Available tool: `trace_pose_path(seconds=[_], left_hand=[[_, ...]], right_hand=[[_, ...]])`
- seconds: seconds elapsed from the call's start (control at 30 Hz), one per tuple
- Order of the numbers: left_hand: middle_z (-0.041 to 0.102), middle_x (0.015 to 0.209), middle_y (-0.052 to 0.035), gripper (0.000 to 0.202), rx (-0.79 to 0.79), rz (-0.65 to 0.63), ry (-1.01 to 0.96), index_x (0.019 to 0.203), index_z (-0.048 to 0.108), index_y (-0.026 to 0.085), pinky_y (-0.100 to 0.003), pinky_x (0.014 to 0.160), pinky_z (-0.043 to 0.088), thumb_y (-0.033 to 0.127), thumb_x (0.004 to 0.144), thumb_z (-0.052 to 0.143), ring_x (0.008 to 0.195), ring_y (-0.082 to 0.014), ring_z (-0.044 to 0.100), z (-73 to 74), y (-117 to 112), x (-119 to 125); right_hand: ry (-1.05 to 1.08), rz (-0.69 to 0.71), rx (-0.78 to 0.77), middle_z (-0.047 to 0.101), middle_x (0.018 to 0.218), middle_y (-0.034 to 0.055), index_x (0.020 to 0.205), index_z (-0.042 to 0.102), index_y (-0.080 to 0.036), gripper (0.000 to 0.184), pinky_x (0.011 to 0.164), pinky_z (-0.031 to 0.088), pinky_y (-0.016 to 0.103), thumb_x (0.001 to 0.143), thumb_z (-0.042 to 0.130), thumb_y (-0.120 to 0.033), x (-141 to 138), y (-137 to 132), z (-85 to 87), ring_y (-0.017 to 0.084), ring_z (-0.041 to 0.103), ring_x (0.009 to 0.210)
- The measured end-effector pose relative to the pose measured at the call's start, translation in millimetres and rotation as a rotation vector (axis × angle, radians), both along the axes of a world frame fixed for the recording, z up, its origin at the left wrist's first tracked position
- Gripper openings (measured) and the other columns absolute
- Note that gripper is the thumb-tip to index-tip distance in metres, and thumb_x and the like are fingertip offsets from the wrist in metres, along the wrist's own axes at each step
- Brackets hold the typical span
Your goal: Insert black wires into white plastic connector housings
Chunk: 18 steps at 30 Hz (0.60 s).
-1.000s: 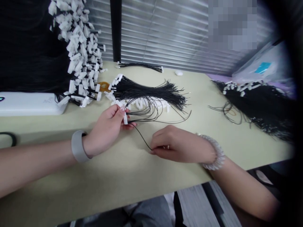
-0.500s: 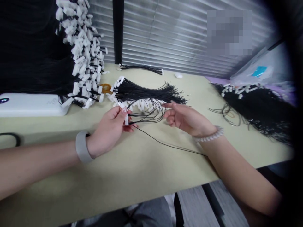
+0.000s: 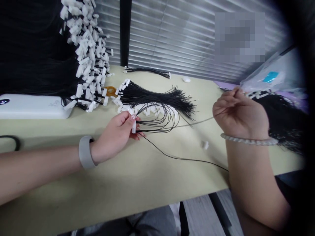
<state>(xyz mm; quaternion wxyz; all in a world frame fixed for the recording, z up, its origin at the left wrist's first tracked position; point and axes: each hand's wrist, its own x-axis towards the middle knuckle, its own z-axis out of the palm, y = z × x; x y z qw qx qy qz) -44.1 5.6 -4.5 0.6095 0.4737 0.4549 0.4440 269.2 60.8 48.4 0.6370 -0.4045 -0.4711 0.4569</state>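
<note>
We see the left hand [image 3: 113, 136] with its fingers [image 3: 128, 119] pressed shut on a small white plastic connector [image 3: 134, 126]. Black wires fan out from it. The right hand [image 3: 240, 113] is up high, and its fingers [image 3: 231, 98] look closed on a thin wire [image 3: 199, 122] that runs across toward the left hand. If we pull too hard, that wire could slip out or snap. A long black wire [image 3: 187, 159] lies loose on the bench [image 3: 73, 186] by the right arm [image 3: 248, 177], so the arm could catch it and tug. The wires could also tangle with the big bunch of black wires [image 3: 157, 97] just behind. One little loose connector [image 3: 205, 145] sits alone and could get lost. The held connector looks clean and whole, and it is just above the bench, in front of that bunch.
</note>
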Motion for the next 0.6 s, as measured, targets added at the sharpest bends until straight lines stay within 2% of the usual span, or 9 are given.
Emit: trace_pose_path(seconds=[0.1,0.2,0.3,0.37,0.43,0.6], left_hand=[[0.053,0.069,0.0011,0.018,-0.009,0.002,0.031,0.084,0.053,0.019,-0.029,0.059,0.052,0.036,0.084,0.046,0.060,-0.0140,0.061,-0.9,0.3,-0.2],[0.052,0.069,0.0011,0.020,-0.004,-0.039,0.081,0.085,0.053,0.019,-0.027,0.055,0.051,0.038,0.083,0.046,0.059,-0.0138,0.061,0.0,-1.6,-0.5],[0.054,0.070,0.0013,0.022,0.017,-0.102,0.131,0.085,0.052,0.018,-0.023,0.053,0.049,0.039,0.084,0.045,0.056,-0.0106,0.059,3.4,-5.4,-0.3],[0.054,0.070,0.0015,0.023,0.014,-0.140,0.139,0.084,0.051,0.017,-0.022,0.053,0.049,0.040,0.084,0.045,0.054,-0.0088,0.057,6.0,-7.4,0.0],[0.054,0.069,0.0020,0.024,0.000,-0.177,0.138,0.084,0.050,0.017,-0.022,0.052,0.049,0.040,0.084,0.045,0.053,-0.0081,0.056,7.5,-8.3,0.1],[0.051,0.066,0.0034,0.023,0.010,-0.237,0.157,0.083,0.051,0.017,-0.020,0.047,0.046,0.039,0.085,0.044,0.046,-0.0056,0.051,6.0,-7.4,-0.8]], right_hand=[[-0.066,0.032,0.011,0.036,0.066,-0.0035,0.084,0.054,-0.025,0.008,0.044,0.024,0.023,0.078,0.055,-0.020,-31.5,-18.7,-0.1,0.005,0.023,0.047],[-0.283,0.042,0.072,0.042,0.065,-0.0031,0.080,0.056,-0.024,0.001,0.045,0.026,0.022,0.080,0.055,-0.024,-72.2,-41.6,-7.7,0.006,0.033,0.049],[-0.610,0.104,0.123,0.052,0.065,-0.0009,0.079,0.060,-0.020,0.006,0.048,0.033,0.023,0.078,0.059,-0.026,-102.9,-59.3,-16.1,0.008,0.043,0.054],[-0.865,0.133,0.248,0.056,0.068,-0.0004,0.077,0.060,-0.018,0.006,0.054,0.038,0.023,0.079,0.057,-0.023,-113.4,-65.3,-19.8,0.008,0.048,0.060],[-1.013,0.139,0.365,0.057,0.069,-0.0006,0.076,0.059,-0.016,0.006,0.060,0.039,0.022,0.080,0.055,-0.019,-117.4,-67.3,-22.1,0.008,0.050,0.065],[-1.080,0.119,0.446,0.057,0.071,-0.0009,0.076,0.057,-0.016,0.007,0.063,0.040,0.020,0.081,0.052,-0.015,-117.4,-66.7,-25.0,0.008,0.051,0.068]])
